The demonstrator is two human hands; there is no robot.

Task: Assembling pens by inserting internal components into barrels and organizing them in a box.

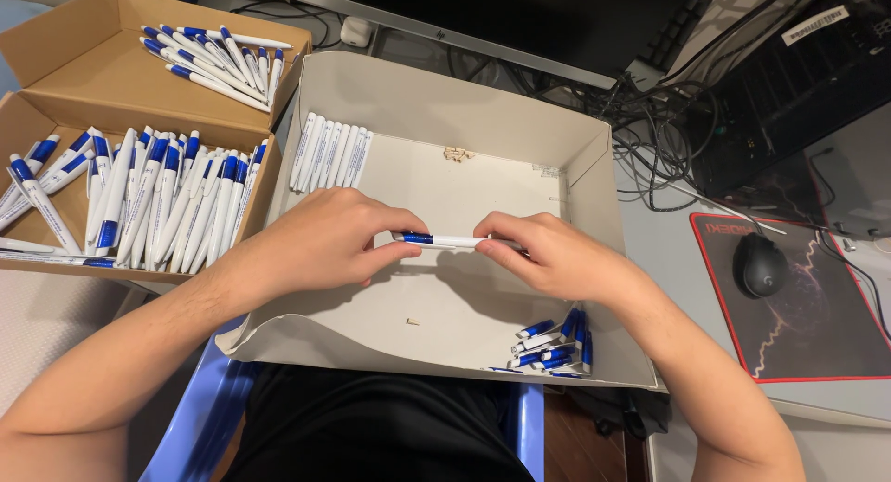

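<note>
Cardboard dominates the work area. At the far left sit two brown cartons: the rear brown carton point(93, 51) holds a small fan of white-and-blue pens in its right corner, and the front brown carton point(28, 129) is packed with a dense row of the same pens lying roughly parallel, blue ends away from the wearer, which looks like a sorted batch. Next to the right, a wide pale tray box point(464, 102) rests on the person's lap against the desk edge, low and open so both hands can work inside it. In its far left corner lies a neat rank of white barrels point(329, 154); a few small tan bits point(457, 154) lie near its far wall. The left hand point(320, 245) is closed in a pinch, thumb and fingers clamping the blue-gripped end of a single pen point(441, 242). That pen is held level over the middle of the tray, so any dropped piece would likely land inside. The right hand point(552, 255) pinches the pen's other end, fingers curled over the tip; the two hands oppose each other along the barrel. In the tray's near right corner sits a loose heap of blue pen parts point(555, 347). Beyond the tray's right wall, a black mouse point(761, 264) rests on a red-edged mat point(817, 324), with cables and a dark computer case behind.
</note>
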